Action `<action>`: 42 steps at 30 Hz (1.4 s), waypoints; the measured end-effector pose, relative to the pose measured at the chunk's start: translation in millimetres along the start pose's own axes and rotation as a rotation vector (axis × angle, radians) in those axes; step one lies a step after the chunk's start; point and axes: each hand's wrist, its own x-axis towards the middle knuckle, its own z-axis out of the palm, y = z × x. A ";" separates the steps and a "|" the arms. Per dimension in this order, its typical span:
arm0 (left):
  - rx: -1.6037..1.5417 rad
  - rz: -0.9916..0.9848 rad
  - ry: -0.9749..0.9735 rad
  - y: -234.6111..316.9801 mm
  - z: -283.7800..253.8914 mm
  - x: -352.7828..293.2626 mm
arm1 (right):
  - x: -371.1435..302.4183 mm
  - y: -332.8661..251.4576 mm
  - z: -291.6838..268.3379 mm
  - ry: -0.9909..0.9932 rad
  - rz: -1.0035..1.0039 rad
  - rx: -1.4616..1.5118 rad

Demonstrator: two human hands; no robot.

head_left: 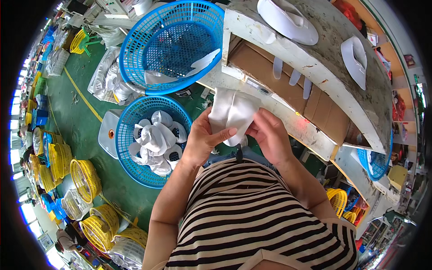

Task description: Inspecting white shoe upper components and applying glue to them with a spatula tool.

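Observation:
A glossy white shoe upper [231,109] is held up in front of my body, with a seam running down its middle. My left hand [201,138] grips its left side, thumb across the front and fingers behind. My right hand [272,135] pinches the right edge between thumb and fingers. To the left, a blue basket [123,148] holds a heap of similar white shoe uppers [155,139]. A white shoe [290,21] and another white shoe [354,61] lie on the worn bench top ahead and to the right.
A larger blue basket [128,49] with a few white pieces stands ahead left, beside the bench [310,60]. Under the bench top, several pale strips hang before cardboard [256,58]. Yellow baskets [85,180] line the green floor at left. A white stool [109,132] adjoins the nearer blue basket.

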 end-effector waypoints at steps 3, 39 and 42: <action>-0.032 -0.002 -0.013 -3.3 1.1 -1.1 | -2.6 1.4 2.0 0.064 0.002 -0.126; -0.106 0.014 -0.028 1.7 -27.0 -1.8 | 21.3 -20.1 -19.4 -0.376 -0.221 -0.743; -0.009 0.034 -0.069 -1.3 -33.6 -2.4 | 20.5 -27.1 -9.7 -0.307 -0.148 -0.536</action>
